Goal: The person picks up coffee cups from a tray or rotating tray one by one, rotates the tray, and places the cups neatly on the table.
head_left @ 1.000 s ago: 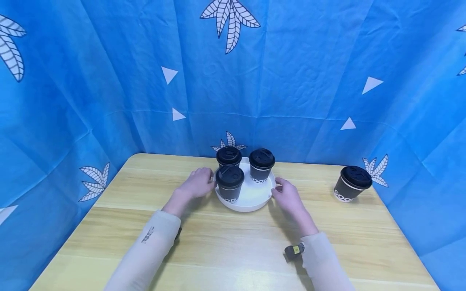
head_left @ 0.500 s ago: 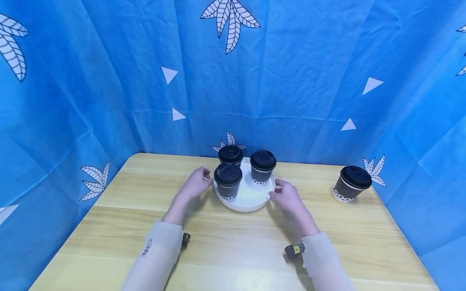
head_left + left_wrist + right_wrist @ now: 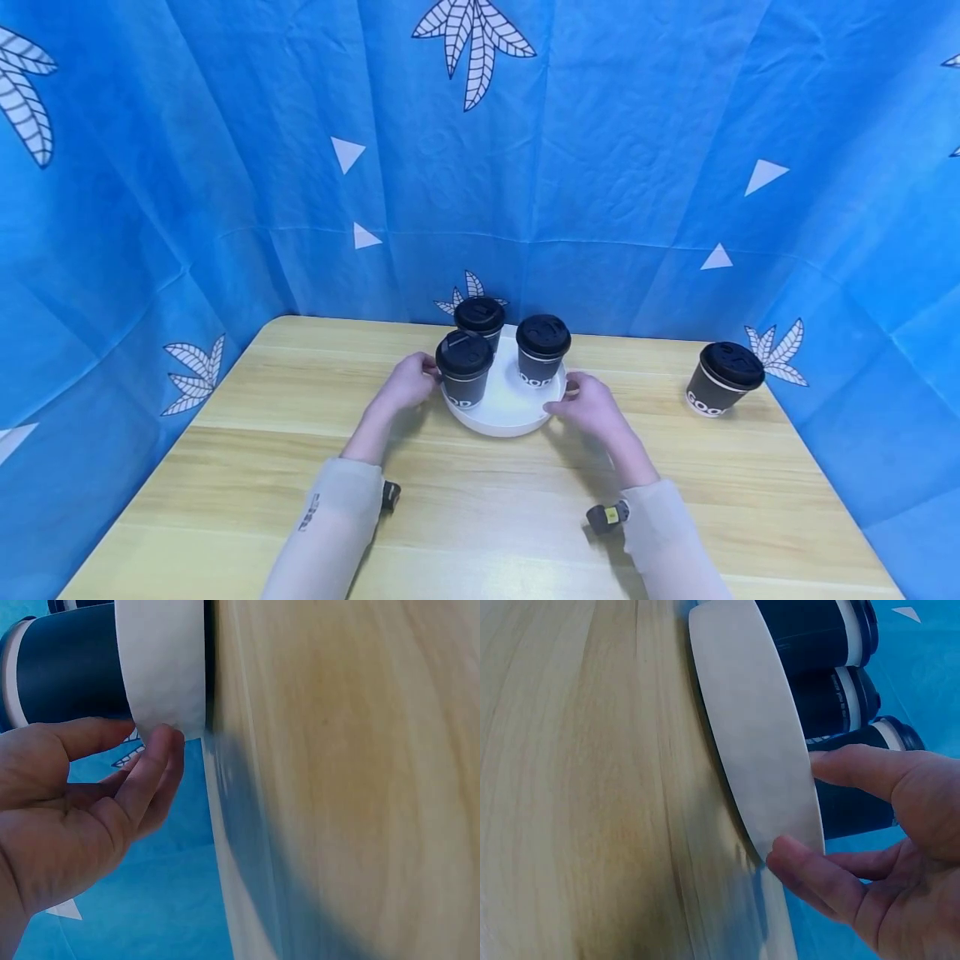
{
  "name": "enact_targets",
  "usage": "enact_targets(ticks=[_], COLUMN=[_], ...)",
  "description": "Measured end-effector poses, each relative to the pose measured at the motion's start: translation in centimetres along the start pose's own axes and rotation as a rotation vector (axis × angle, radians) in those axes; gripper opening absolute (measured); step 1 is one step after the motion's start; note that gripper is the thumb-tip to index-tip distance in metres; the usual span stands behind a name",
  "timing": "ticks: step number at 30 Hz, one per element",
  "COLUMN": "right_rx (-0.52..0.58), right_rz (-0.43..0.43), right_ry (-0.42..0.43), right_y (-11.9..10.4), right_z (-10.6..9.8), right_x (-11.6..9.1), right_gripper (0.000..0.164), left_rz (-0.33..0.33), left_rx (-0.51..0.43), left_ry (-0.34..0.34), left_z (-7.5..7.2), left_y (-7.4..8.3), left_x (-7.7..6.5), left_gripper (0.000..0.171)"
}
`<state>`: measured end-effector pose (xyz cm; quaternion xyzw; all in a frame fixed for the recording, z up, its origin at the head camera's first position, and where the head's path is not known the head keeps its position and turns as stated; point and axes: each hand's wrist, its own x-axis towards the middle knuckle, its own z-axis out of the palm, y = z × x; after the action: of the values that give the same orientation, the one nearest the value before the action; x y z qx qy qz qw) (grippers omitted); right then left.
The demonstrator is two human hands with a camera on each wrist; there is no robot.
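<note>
A round white tray [image 3: 517, 408] stands near the far side of the table with three lidded black paper coffee cups on it. One cup [image 3: 465, 387] is at the front left, another cup [image 3: 480, 313] behind it, and a third cup [image 3: 538, 367] to the right. My left hand [image 3: 408, 382] pinches the tray's left edge; in the left wrist view the fingertips lie on its outer wall [image 3: 165, 667], thumb at the rim. On the opposite side my right hand [image 3: 592, 407] grips the rim, thumb over the top and fingers against the wall [image 3: 754, 720].
A fourth lidded coffee cup [image 3: 717, 390] stands apart on the right of the wooden table [image 3: 480, 508]. A blue curtain [image 3: 630, 125] with leaf prints hangs right behind the table's far edge and along both sides.
The tray has turned clockwise, carrying its cups: the front-left one shifted left and back, the rear one right, the right one slightly forward. The left hand let go briefly and took hold again.
</note>
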<state>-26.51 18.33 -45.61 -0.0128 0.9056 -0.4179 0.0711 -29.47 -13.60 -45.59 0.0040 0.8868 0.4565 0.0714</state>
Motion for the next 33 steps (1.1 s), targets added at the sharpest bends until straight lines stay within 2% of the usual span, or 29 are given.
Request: enact_targets(ticks=[3,8,15,19,23,26,30,33], right_rx=[-0.007,0.042,0.142,0.160,0.149,0.132,0.111,0.104], right_rz=[0.009,0.028,-0.002,-0.008,-0.008,-0.009,-0.007,-0.001], right_ry=[-0.001,0.027,0.050,0.052,0.043,0.034,0.025,0.020], right_y=[0.1,0.6,1.4,1.4,1.3,1.1,1.0,0.8], right_z=[-0.2,-0.4,0.0,0.2,0.3,0.4,0.3,0.2], right_x=[0.0,0.3,0.7,0.8,0.7,0.7,0.6,0.5], right_gripper=[0.071,0.062,0.065,0.063,0.063,0.063,0.062,0.063], left_rz=[-0.004,0.005,0.025,0.033,0.044,0.047,0.038,0.046], left_rx=[0.000,-0.003,0.026,0.043,0.068,0.102,0.149,0.184], left_ry=[0.017,0.026,0.023,0.028,0.043,0.049,0.016,-0.029], left_z=[0.1,-0.1,-0.3,-0.3,-0.4,-0.5,-0.8,-1.1], left_y=[0.0,0.1,-0.2,-0.3,-0.3,-0.2,-0.3,-0.3], left_x=[0.3,1.1,2.1,2.5,2.5,2.4,1.9,1.3], left_gripper=[0.042,0.045,0.043,0.044,0.045,0.039,0.032,0.035])
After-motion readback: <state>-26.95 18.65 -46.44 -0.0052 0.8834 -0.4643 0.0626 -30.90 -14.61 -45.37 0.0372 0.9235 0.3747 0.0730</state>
